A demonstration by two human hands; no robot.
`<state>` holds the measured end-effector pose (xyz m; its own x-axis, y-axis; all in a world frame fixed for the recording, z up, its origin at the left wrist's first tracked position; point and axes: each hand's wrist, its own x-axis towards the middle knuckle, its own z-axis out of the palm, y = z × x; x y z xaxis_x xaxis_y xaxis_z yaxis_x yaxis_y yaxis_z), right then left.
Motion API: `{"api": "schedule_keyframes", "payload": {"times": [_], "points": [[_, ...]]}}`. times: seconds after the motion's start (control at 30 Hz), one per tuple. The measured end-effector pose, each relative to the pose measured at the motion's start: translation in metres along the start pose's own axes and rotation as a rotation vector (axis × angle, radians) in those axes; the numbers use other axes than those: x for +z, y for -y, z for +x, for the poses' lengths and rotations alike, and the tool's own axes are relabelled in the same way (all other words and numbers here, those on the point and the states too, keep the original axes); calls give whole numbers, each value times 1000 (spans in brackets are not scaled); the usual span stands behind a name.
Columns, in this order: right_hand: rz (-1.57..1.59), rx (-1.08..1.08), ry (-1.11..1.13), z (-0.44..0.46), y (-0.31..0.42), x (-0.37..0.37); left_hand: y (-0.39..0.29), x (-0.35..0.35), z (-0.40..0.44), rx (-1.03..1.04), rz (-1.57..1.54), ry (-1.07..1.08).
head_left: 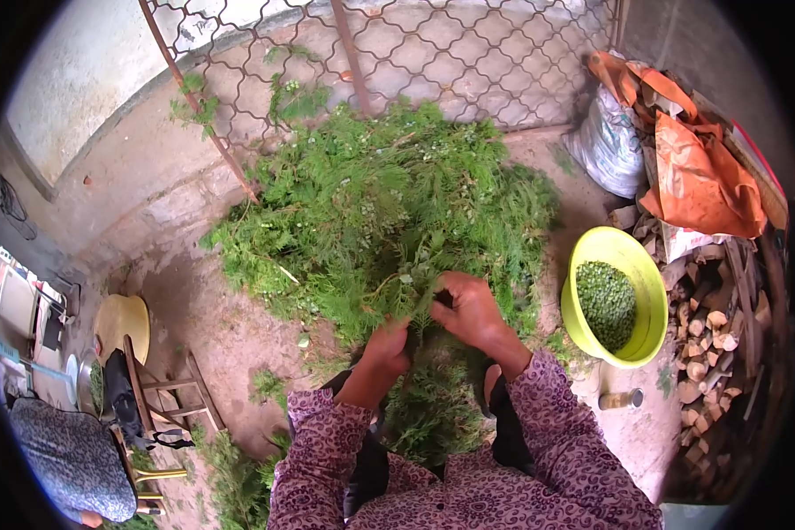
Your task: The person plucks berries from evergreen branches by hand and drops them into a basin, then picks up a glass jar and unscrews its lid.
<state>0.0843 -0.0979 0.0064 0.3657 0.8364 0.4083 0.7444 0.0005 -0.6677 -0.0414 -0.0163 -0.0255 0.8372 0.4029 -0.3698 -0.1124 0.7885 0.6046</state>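
A large heap of green leafy branches [362,194] with small pale green cones lies on the ground in front of me. My left hand [387,352] is closed around the lower end of a green sprig [375,296] at the heap's near edge. Just right of it, my right hand [470,309] is raised with its fingers curled beside the sprig's tip; what they hold, if anything, is too small to name. A yellow-green basin [652,309] with many small green cones [604,305] inside stands to the right.
Firewood [707,353] is stacked at the right, below orange sacking [702,177]. A glass jar [621,400] lies near the basin. Metal lattice [415,53] stands behind the heap. At the left are a wooden stool [172,384], a straw hat [122,325] and another person [71,459].
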Motion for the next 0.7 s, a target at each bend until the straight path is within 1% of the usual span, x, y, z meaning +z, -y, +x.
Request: {"api": "schedule_keyframes", "payload": {"times": [0.07,0.1,0.17,0.2,0.27,0.3,0.37,0.4,0.47,0.5,0.53,0.6,0.67,0.7], "points": [[40,-119,-62,-1,3,-2,-2,-1,-2,-31,-15,40],[41,-116,-68,-1,1,-2,0,-5,0,-35,-9,41],[457,223,72,-2,-8,-4,6,-15,6,-57,-6,31],[460,224,57,-2,-14,-3,5,-13,4,-64,7,35],[726,419,188,0,-26,-2,4,-6,1,-73,13,-38],[731,419,174,0,-23,-5,6,-11,2,-79,26,-33],[949,765,88,2,-15,-13,8,-24,7,-62,48,44],[954,762,81,5,-21,-19,8,-22,6,-64,56,46],[1364,674,47,12,-34,-35,9,-17,4,-91,-20,10],[1491,651,-83,12,-33,-41,10,-16,4,-92,-15,9],[1494,649,-87,14,-26,-46,10,-15,5,-100,-65,6],[1563,597,-197,16,-10,-52,11,-15,6,-111,-116,2],[1520,563,-166,13,-3,-52,12,-20,10,-159,-76,71],[1458,524,-34,8,-4,-50,14,-22,12,-163,-75,69]]}}
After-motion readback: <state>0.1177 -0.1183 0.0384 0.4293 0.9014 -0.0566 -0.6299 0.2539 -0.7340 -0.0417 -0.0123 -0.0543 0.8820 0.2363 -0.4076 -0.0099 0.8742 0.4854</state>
